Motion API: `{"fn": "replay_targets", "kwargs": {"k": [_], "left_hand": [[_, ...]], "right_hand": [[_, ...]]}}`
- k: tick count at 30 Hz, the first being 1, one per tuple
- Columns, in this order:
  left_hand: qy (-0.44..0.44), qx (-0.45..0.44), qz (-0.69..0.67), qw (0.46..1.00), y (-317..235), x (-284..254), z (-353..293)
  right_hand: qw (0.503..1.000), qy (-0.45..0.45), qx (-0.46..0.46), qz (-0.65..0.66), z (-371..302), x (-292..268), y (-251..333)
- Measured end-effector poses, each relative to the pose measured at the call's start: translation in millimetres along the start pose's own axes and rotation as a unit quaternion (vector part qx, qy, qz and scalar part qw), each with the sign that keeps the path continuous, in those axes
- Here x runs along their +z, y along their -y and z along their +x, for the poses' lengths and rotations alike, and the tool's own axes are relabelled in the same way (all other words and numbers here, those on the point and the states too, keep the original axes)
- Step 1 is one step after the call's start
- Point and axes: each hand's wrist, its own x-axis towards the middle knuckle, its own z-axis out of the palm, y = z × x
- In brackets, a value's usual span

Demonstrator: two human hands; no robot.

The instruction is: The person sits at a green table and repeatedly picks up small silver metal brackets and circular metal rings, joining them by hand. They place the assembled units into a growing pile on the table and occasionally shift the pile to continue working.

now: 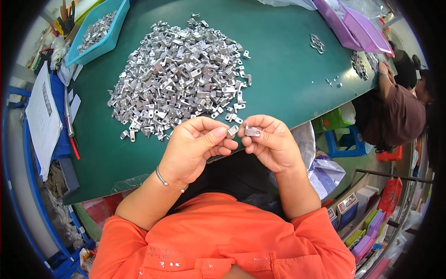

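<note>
Over the near edge of the table, my two hands meet close together. My left hand (197,142) pinches a small silver metal bracket (232,131) between thumb and fingers. Another bent metal bracket (252,133), with a hole in its flat face, is pinched in my right hand (274,144). The two brackets are nearly side by side; whether they touch I cannot tell. Just beyond my hands lies a big heap of similar metal brackets (179,74), with several loose ones at its near and right edges.
A turquoise bin (121,28) of small metal parts stands far left on the green table (283,60). Purple bins (357,35) sit far right, near small parts. Papers (44,118) and a red pen (74,148) are at left. A person in brown (399,116) works at right.
</note>
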Motion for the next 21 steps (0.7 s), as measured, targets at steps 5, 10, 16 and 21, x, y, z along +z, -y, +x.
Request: {"fn": "replay_targets", "kwargs": {"k": [5, 10, 16, 21], "left_hand": [[0.01, 0.001, -0.015, 1.0, 0, -2, 0], [-0.004, 0.04, 0.037, 0.999, -1, 1, -3], [0.008, 0.316, 0.434, 0.844, 10, 6, -8], [-0.046, 0.38, 0.597, 0.705, 3, 8, -3]], "right_hand": [[1.0, -0.011, -0.012, -0.012, -4, 7, 3], [0.998, -0.06, -0.025, -0.023, -6, 14, 10], [0.966, -0.06, -0.058, -0.244, -12, 23, -7], [0.989, -0.109, -0.069, -0.077, -6, 12, 13]]}}
